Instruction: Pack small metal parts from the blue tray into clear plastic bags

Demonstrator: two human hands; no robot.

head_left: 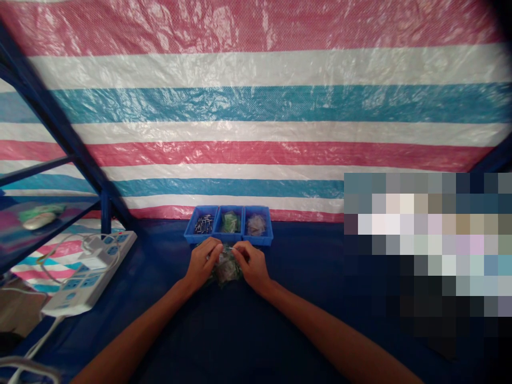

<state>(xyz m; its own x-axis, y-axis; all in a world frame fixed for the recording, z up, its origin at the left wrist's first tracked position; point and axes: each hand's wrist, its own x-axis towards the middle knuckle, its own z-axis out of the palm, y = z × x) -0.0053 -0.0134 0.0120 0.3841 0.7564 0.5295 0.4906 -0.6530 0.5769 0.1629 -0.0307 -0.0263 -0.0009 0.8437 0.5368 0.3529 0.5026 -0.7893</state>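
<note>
My left hand (204, 262) and my right hand (253, 268) face each other over the dark blue table, fingertips close together. Thumb and fingers are pinched on both sides. Something thin and pale shows at the right fingertips, too small to name; what the left pinch holds is hidden. Beneath and between the hands lies a small heap of clear and greenish plastic packets (228, 271). Just beyond stand three joined blue bins: the left bin (193, 234) has small metal pins or screws, the middle bin (228, 236) green packets, the right bin (266, 236) clear packets.
A white power strip (96, 277) with a plugged-in white adapter (96, 254) and cables lies at the left. Dark blue frame bars (56, 114) slant on that side. Striped plastic sheeting (240, 106) hangs behind the table (224, 341). The right side is pixelated.
</note>
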